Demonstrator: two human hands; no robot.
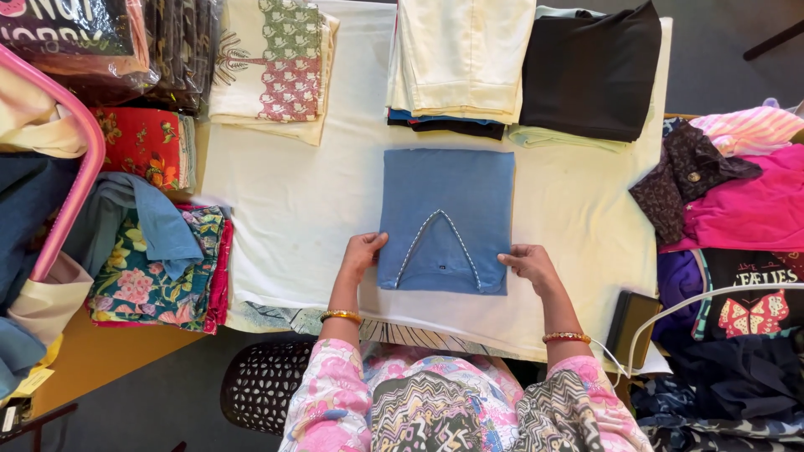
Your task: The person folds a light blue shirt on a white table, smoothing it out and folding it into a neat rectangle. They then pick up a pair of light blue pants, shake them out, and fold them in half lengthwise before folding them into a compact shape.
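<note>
A folded blue garment (446,219) with a white-trimmed V neckline lies flat in the middle of the white cloth (285,209) that covers the table. My left hand (363,252) rests on its lower left edge, fingers curled onto the fabric. At the lower right edge, my right hand (528,263) touches the fold with its fingertips. Both wrists wear bangles.
Folded piles stand at the back: a cream printed one (272,67), cream trousers (459,59), a black one (591,71). Floral and blue clothes (155,259) heap at the left, pink and dark clothes (737,209) at the right. A dark phone with a white cable (630,322) lies near my right arm.
</note>
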